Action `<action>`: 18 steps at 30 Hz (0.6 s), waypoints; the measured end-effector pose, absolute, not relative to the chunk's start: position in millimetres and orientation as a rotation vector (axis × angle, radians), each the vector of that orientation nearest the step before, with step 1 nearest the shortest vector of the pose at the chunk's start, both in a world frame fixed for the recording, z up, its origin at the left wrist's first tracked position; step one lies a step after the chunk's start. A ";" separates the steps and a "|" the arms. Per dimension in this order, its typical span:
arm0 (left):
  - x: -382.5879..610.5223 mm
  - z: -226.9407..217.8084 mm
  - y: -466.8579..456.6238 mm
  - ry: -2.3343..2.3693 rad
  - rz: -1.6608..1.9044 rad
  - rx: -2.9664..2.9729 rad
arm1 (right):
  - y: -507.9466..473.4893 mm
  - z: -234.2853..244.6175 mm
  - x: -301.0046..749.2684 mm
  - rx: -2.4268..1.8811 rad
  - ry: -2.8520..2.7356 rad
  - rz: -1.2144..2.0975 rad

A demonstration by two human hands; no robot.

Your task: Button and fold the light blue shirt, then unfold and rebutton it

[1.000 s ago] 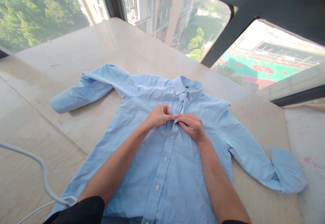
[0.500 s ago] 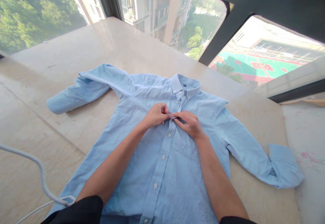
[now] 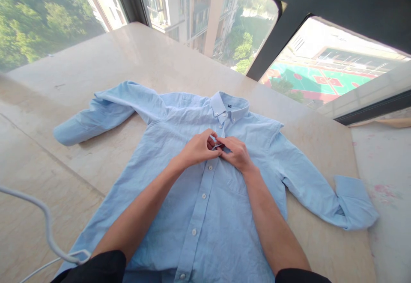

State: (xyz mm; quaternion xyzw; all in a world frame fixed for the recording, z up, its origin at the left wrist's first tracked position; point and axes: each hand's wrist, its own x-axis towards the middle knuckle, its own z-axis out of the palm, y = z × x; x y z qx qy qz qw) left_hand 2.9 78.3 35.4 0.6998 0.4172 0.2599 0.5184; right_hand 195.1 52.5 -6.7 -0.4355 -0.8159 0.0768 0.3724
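A light blue button-down shirt (image 3: 167,197) lies front up, its collar (image 3: 229,105) toward the window and its sleeves spread to both sides. At the chest, my left hand (image 3: 203,147) and my right hand (image 3: 236,151) meet over the front placket (image 3: 199,214), fingertips almost touching. Both hands pinch the placket's edge, which is lifted a little between them. The button there is hidden by my fingers. White buttons show above at the collar and below, down to the hem side, one of them just under my hands (image 3: 210,168).
The shirt rests on a pale stone ledge (image 3: 28,116) beside large windows with dark frames (image 3: 263,47). A white cable (image 3: 48,223) curves in at the lower left, near my left sleeve. A pale flowered cloth (image 3: 385,180) lies along the right edge.
My left hand has shifted its fingers, with thumb and forefinger now curved wider around the placket edge. My right fingertips have come closer to them. The whole view has shifted slightly.
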 end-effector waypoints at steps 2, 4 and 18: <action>1.1 32.8 79.7 0.973 0.626 1.688 | 52.7 -6.6 195.0 -1.116 -2.086 0.197; -0.9 29.7 82.0 0.919 0.625 1.660 | 52.8 -6.4 194.9 -1.125 -2.075 0.202; 33.7 22.5 52.5 1.482 0.645 1.985 | 52.8 -5.5 204.2 -1.196 -2.029 0.447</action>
